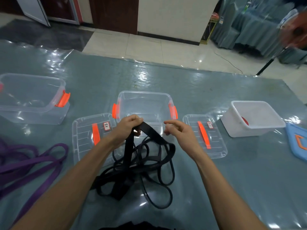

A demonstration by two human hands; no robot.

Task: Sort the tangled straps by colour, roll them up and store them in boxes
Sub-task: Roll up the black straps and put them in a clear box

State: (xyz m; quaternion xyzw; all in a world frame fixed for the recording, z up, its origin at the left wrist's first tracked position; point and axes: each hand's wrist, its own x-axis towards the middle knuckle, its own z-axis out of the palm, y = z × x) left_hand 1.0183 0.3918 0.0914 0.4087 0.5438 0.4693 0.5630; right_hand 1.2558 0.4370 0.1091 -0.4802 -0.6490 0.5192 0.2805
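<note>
Your left hand (128,126) is closed around the black strap (142,163), pinching one end of it just in front of the middle clear box (144,103). From your fist the strap drops to a loose tangle of loops on the table (232,180), nearer to you than that box. Your right hand (178,131) is beside the strap but not touching it; its fingers are half curled and hold nothing.

The middle clear box stands open with orange latches at both ends. Two clear lids lie flat against it: the left lid (88,133) and the right lid (209,135), each with an orange handle and a small label. Left of the box, well apart, stands a second clear box (33,98). To its right sits a white tub (252,118) with something red inside. The purple strap (33,161) lies in loops to the left of the box, nearer to you.
</note>
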